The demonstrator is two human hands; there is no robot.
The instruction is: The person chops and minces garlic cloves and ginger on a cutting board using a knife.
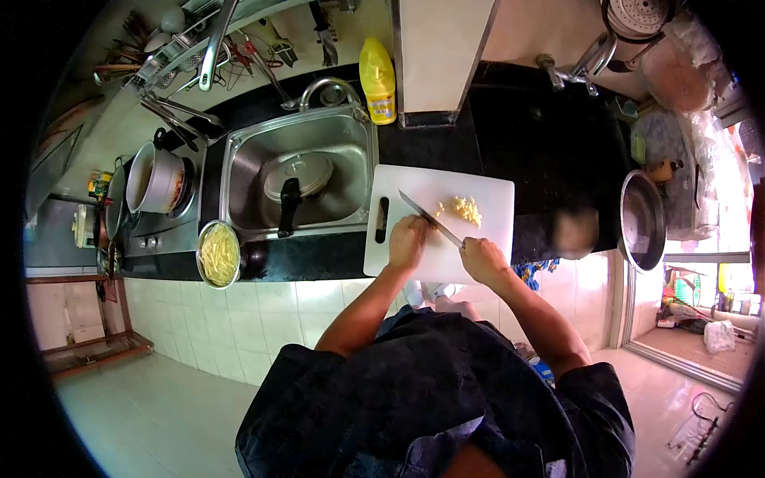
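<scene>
A white cutting board (494,195) lies on the black counter in front of me. My right hand (484,260) is wrapped round the handle of a kitchen knife (418,208), whose blade slants up and left across the board. My left hand (409,241) is curled beside the blade, its fingers bunched together close to the edge; what they hold, if anything, is hidden. Beyond the knife sits a small heap of pale yellow chopped pieces (464,209), possibly garlic, with a few bits scattered next to the blade.
Left of the board is a steel sink (239,171) with a lidded pan (299,174) in it. A bowl of pale yellow strips (219,256) stands at the counter's front edge. A white pot (155,182) sits on the stove. Behind are a yellow bottle (377,84) and, far right, a metal basin (641,223).
</scene>
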